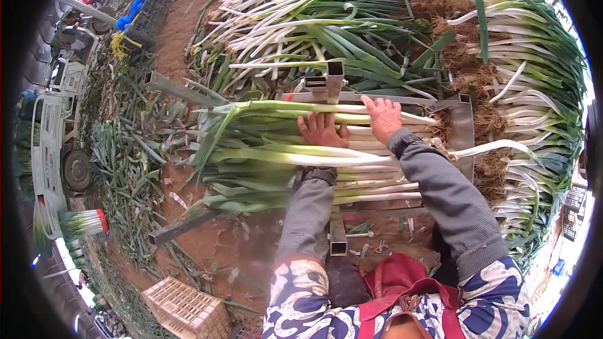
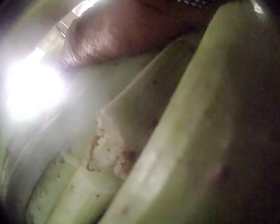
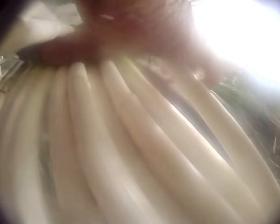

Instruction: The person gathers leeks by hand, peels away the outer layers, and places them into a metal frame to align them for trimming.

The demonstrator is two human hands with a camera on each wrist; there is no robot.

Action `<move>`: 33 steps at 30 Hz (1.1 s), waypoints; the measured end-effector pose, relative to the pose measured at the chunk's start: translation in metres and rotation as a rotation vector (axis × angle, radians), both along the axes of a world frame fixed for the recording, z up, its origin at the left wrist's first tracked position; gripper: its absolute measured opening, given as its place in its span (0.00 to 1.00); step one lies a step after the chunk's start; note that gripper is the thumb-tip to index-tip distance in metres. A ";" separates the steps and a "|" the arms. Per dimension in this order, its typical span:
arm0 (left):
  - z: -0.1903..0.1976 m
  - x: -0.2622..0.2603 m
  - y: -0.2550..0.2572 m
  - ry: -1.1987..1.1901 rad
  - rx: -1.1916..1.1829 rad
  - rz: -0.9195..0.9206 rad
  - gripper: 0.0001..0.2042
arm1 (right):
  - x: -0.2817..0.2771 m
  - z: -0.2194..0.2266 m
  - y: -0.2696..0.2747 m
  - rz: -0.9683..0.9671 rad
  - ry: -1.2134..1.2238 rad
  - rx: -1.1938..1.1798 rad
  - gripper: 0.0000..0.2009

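Long green onions (image 1: 352,161) lie side by side in a metal rack, white stalks to the right and green leaves to the left. My left hand (image 1: 323,130) rests on the middle of the bundle, fingers spread toward its far side. To its right, my right hand (image 1: 383,118) lies across the white stalks, with its fingers reaching the rack's far edge. In the left wrist view, green stalks (image 2: 177,135) run close beneath part of the hand (image 2: 126,30). White stalks (image 3: 126,126) fan out below the blurred hand (image 3: 135,32) in the right wrist view.
Square metal tubes (image 1: 337,238) of the rack stick out near, far and left. More green onions are heaped (image 1: 314,19) beyond it and lined up in a row (image 1: 521,107) at right. A plastic crate (image 1: 182,307) stands at lower left; a dark crate (image 1: 151,16) sits farther off.
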State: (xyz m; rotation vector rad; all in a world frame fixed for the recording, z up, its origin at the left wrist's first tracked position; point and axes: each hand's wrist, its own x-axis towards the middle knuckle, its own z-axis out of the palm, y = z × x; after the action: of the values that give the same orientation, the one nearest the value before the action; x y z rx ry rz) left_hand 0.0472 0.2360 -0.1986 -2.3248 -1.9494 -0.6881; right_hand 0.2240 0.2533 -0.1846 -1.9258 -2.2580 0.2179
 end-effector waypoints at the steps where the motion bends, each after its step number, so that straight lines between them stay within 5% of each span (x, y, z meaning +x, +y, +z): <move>1: 0.000 -0.001 -0.001 0.004 -0.003 -0.001 0.28 | -0.003 -0.001 -0.001 0.034 0.043 0.103 0.25; 2: -0.001 -0.002 -0.002 0.008 -0.006 -0.003 0.28 | -0.007 -0.002 0.002 0.119 0.248 0.256 0.25; 5: 0.000 0.000 -0.003 0.038 -0.003 0.004 0.27 | -0.015 -0.009 0.006 0.212 0.381 0.158 0.23; 9: 0.008 0.005 -0.003 -0.028 -0.030 -0.004 0.23 | -0.010 -0.022 -0.005 0.114 0.176 0.156 0.22; 12: 0.006 0.001 -0.005 0.042 -0.004 -0.001 0.23 | -0.018 -0.020 0.000 0.075 0.156 0.100 0.20; 15: 0.008 0.003 -0.005 0.000 -0.017 0.018 0.22 | -0.035 -0.020 0.006 0.171 0.385 0.297 0.18; 20: 0.004 -0.004 -0.004 -0.019 0.021 -0.016 0.21 | -0.050 -0.027 0.013 0.063 0.247 0.178 0.07; 28: 0.001 0.006 -0.010 -0.002 0.018 -0.015 0.21 | -0.044 -0.029 0.012 0.090 0.221 0.316 0.16; 33: -0.002 -0.002 -0.017 0.014 0.052 -0.012 0.21 | -0.049 -0.029 0.018 0.078 0.282 0.024 0.08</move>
State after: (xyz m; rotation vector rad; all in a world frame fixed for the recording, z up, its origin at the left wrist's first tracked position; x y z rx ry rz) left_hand 0.0447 0.2190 -0.2001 -2.3066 -1.8905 -0.7117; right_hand 0.1754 0.2712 -0.2134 -1.6770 -2.1389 0.4407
